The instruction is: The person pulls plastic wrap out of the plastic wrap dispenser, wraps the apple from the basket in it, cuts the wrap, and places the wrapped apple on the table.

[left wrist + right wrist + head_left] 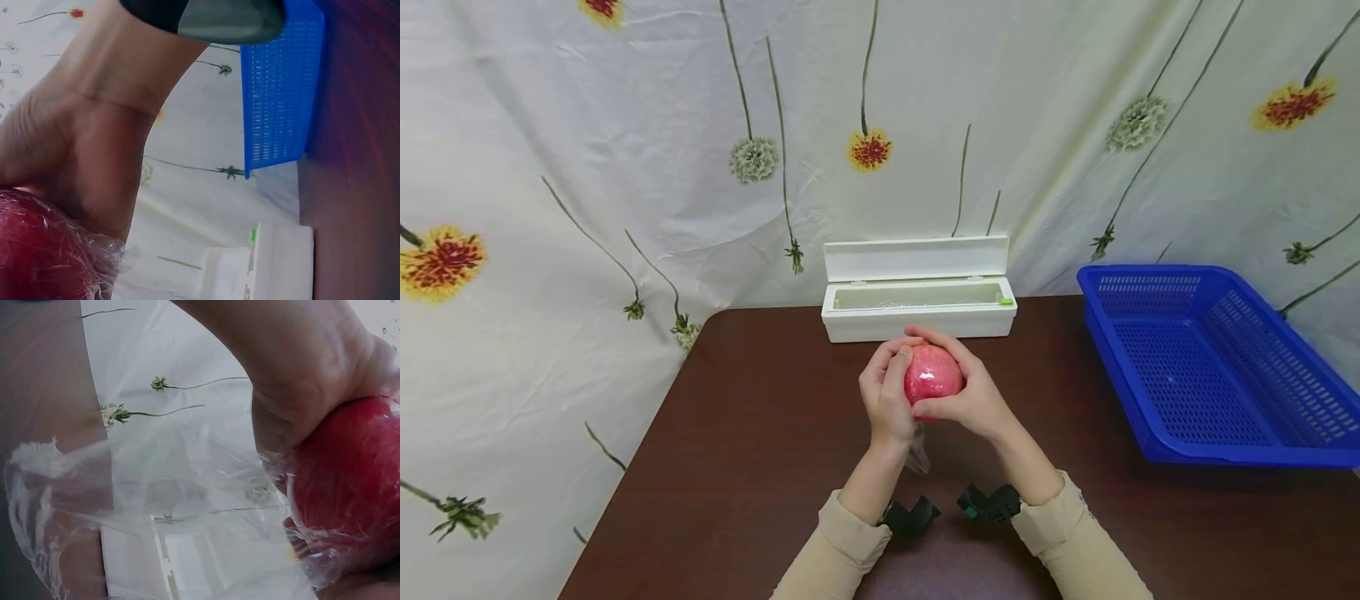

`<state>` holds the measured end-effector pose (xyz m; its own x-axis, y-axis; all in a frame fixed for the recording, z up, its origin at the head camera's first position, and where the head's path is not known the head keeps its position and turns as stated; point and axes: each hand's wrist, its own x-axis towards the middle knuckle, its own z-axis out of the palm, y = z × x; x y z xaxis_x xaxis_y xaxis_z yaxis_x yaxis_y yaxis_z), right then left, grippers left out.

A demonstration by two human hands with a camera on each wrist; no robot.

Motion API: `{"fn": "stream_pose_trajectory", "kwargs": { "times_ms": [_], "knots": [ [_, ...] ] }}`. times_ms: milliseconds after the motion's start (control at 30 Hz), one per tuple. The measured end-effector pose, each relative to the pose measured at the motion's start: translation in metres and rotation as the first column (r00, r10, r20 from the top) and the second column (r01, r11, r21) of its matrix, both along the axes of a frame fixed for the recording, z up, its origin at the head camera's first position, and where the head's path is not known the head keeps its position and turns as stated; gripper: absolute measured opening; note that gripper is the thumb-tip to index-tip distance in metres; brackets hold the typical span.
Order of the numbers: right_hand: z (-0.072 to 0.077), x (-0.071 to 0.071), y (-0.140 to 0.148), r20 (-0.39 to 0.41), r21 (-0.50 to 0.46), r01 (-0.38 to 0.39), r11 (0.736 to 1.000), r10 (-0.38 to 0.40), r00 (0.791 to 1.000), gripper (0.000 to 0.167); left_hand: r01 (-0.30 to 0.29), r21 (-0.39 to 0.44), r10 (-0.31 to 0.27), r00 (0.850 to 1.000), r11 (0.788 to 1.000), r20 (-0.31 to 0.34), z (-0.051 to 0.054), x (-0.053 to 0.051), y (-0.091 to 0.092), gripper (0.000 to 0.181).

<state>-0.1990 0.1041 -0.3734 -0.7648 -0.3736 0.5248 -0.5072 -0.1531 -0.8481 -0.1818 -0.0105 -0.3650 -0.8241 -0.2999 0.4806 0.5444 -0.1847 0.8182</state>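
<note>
Between both hands, above the table, is a round pink-red fruit [932,372] covered in shiny clear plastic wrap; its exact kind is hard to tell. My left hand [887,392] grips its left side, thumb up against it. On the other side my right hand [972,392] curls round it, thumb across the lower front. A loose tail of plastic wrap [918,450] hangs below the fruit. In the right wrist view this plastic film [187,481] spreads out from the red fruit [350,481]. Crinkled film also covers the fruit [37,250] in the left wrist view.
A white box [917,327] with its lid raised stands at the table's back edge, a green piece on its right end. To the right sits a blue plastic basket [1150,446]. The dark brown table [737,442] meets a flowered white cloth [685,125] behind.
</note>
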Motion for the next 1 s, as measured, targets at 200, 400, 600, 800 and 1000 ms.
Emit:
{"fn": "stream_pose_trajectory", "kwargs": {
  "times_ms": [200,400,600,800,1000],
  "knots": [
    [0.001,-0.001,0.005,0.013,0.068,-0.061,0.996,0.061,0.998,0.091,0.027,0.008,-0.027,1.000,1.000,0.005,-0.001,0.000,0.000,0.027],
    [0.006,-0.001,0.013,0.027,0.137,-0.071,0.988,0.068,0.997,0.096,0.085,-0.033,-0.085,0.996,0.996,0.025,-0.002,0.000,0.001,0.027],
    [0.010,-0.002,0.024,0.058,0.208,-0.022,0.978,0.010,0.998,0.096,0.214,-0.154,-0.200,0.975,0.965,0.099,0.000,-0.002,-0.001,0.027],
    [0.012,-0.003,0.030,0.078,0.233,0.002,0.972,-0.020,0.997,0.096,0.286,-0.355,-0.236,0.955,0.890,0.177,0.003,-0.007,-0.013,0.028],
    [0.013,-0.004,0.034,0.097,0.260,-0.009,0.966,-0.017,0.995,0.099,0.254,-0.540,-0.225,0.967,0.802,0.121,0.003,-0.011,-0.026,0.031]
  ]
}}
